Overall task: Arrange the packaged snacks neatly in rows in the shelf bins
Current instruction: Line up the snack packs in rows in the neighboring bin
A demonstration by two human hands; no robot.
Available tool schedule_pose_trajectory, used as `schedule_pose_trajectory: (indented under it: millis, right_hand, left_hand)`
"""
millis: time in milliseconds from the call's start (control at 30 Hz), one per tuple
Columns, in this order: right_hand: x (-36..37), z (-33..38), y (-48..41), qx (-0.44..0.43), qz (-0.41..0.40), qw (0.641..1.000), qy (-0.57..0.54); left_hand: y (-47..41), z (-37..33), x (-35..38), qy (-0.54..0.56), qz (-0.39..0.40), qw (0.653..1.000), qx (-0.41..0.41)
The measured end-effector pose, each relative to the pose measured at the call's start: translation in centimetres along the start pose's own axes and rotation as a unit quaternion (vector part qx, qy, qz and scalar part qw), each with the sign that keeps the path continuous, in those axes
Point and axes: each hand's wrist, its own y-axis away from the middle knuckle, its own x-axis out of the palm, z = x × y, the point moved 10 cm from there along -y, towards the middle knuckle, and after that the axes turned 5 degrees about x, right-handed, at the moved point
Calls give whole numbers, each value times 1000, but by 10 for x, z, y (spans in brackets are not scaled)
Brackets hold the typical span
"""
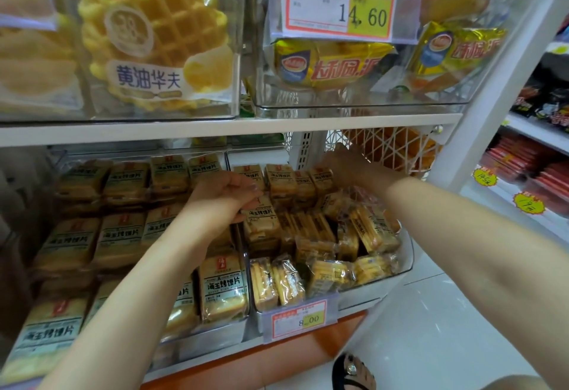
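The left grip (223,195) pinches the top of a snack packet (261,220) at the left edge of the right bin (407,252). The right grip (341,163) reaches over the back row of packets (281,177); clenched or released, I cannot tell.

Tan toast-slice snack packets (224,285) fill two clear shelf bins (408,251).
Left of the left hand (224,201), packets lie flat in tidy rows, labels up. It pinches one packet's top edge. Between and below both hands, packets sit jumbled on edge; some stand upright by the right hand (345,164).
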Motion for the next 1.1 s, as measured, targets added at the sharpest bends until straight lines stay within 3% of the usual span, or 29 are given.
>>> schedule_pose_trajectory:
  millis: [67,200,267,333,400,600,767,867,967,1100]
  right_hand:
    - [1,-1,5,-3,32,999,12]
    - [-41,-12,22,41,-58,991,-112]
    - [-34,-5,36,40,20,986,-158]
    - [-7,8,50,28,135,982,-128]
    - [15,17,56,28,171,981,-93]
    - [0,17,57,62,108,978,-169]
    - [-59,7,76,92,-2,969,-231]
    - [-81,5,101,105,-60,949,-290]
    - [-90,19,141,61,-170,898,-401]
    - [-79,39,186,29,-275,860,-429]
  left_hand:
    - [-1,0,4,-2,9,1000,1]
    - [-2,1,10,5,23,1000,-1]
    - [-3,2,11,6,28,1000,-3]
    - [-5,3,13,6,30,999,-7]
    - [-6,3,14,-4,26,1000,-6]
    - [-1,-17,15,-146,-17,982,114]
    - [-2,-19,25,-167,4,977,132]
    - [-3,-13,30,-102,15,990,98]
    - [5,-10,49,12,80,995,54]
    - [16,-11,76,73,155,985,38]
